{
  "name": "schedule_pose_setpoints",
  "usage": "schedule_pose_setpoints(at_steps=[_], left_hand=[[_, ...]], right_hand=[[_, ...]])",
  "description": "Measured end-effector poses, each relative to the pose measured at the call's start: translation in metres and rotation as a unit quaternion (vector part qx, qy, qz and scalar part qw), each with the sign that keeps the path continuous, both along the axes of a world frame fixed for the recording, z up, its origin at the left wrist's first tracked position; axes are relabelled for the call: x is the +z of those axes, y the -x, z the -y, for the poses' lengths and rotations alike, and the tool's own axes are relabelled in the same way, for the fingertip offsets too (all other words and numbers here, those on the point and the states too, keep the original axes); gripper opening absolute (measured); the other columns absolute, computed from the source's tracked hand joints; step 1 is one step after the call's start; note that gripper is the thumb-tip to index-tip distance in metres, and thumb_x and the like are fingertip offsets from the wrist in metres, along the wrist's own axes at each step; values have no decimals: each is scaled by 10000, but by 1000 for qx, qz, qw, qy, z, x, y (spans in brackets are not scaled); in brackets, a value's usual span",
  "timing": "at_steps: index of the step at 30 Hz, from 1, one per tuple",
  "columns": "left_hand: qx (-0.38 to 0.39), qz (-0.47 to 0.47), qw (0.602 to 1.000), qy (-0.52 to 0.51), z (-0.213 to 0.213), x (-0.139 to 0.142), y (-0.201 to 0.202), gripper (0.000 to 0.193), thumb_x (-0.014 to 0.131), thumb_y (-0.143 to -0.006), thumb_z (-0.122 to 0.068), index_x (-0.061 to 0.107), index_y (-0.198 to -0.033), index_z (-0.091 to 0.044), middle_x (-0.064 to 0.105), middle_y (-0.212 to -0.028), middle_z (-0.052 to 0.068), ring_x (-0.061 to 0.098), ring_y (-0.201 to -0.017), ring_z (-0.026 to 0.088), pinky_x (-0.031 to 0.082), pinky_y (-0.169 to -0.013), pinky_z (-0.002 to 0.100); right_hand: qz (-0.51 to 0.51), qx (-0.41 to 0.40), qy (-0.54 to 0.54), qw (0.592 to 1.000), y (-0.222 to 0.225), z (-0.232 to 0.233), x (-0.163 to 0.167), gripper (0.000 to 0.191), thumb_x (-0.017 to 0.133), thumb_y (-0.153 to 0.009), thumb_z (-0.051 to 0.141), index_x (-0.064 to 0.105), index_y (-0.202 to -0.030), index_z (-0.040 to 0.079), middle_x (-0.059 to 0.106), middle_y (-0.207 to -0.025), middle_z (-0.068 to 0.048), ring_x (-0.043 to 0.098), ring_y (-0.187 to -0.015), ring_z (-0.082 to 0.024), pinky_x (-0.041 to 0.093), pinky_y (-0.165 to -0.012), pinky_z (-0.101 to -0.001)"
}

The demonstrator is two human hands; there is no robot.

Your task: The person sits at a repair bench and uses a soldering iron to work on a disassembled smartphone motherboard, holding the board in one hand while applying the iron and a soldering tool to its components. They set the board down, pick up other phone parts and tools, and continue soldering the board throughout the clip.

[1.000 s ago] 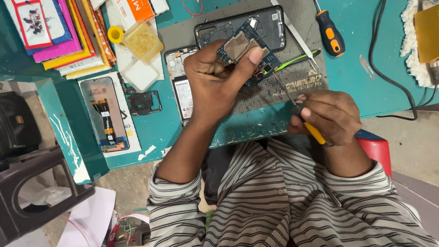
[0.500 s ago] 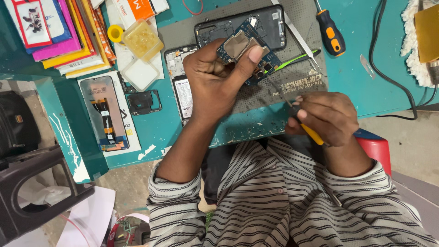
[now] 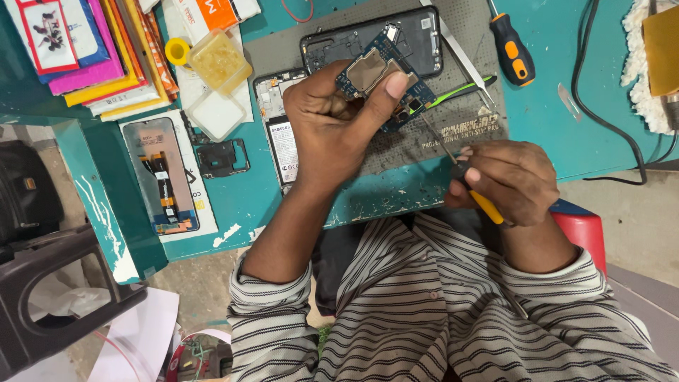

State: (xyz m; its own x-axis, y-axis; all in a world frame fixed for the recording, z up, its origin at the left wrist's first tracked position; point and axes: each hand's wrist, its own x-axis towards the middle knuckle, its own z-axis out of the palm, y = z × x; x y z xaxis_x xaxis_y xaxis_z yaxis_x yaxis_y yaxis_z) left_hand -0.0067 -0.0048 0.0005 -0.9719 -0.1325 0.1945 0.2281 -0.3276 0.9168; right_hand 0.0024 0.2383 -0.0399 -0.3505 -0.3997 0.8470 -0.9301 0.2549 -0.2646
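While the left hand (image 3: 332,124) pinches a small blue phone circuit board with a gold metal shield (image 3: 378,78) between thumb and fingers, it holds it tilted up just above the grey textured work mat (image 3: 453,134), so the board sits right over the bench rather than lying flat on it. Its long axis runs roughly from upper left to lower right, and the lower right end is the one facing the other hand. The right hand (image 3: 509,180) is closed around a thin precision screwdriver with a yellow handle (image 3: 463,177), shaft angled up and left, with the tip right at that lower right corner of the board. Can't tell if the tip is actually seated in a screw, too small. So the left hand has the board itself, and the right hand sits below and to the right of it, reaching in along the tool. Behind the board lies an opened black phone frame (image 3: 417,35), and an orange-and-black screwdriver (image 3: 511,49) sits well apart on the teal bench (image 3: 552,106).
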Motion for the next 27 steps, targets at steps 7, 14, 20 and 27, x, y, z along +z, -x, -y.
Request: schedule_pose_setpoints(at_steps=[7,14,20,27], left_hand=[[-3,1,1000,-9,0,0,0,128,784,-1017,0,730,-1115,61,778,-959,84,711,-815,61,581,-727,198],[4,-8,1000,22,1,0,1,116,782,-1019,-4,734,-1111,49,778,-903,69,687,-723,32,529,-615,170],[6,-2,1000,25,1,2,1,138,782,-1015,-8,738,-1139,37,773,-883,60,670,-703,20,505,-602,160],[10,3,999,38,1,3,0,107,784,-1020,-3,744,-1106,47,771,-883,56,662,-709,19,500,-616,158]], right_hand=[[-4,-10,2,1000,1,1,1,249,870,-860,61,639,-931,3,697,-870,-134,737,-829,-331,640,-693,-402],[-17,-12,4,1000,3,0,0,241,871,-870,63,656,-946,-17,690,-864,-144,729,-816,-321,638,-683,-395],[5,-15,2,1000,0,-1,1,257,886,-864,80,658,-940,-12,677,-860,-137,728,-811,-318,650,-695,-402],[-6,8,-12,1000,3,0,2,225,865,-854,44,655,-916,-6,687,-866,-129,728,-823,-316,652,-694,-418]])
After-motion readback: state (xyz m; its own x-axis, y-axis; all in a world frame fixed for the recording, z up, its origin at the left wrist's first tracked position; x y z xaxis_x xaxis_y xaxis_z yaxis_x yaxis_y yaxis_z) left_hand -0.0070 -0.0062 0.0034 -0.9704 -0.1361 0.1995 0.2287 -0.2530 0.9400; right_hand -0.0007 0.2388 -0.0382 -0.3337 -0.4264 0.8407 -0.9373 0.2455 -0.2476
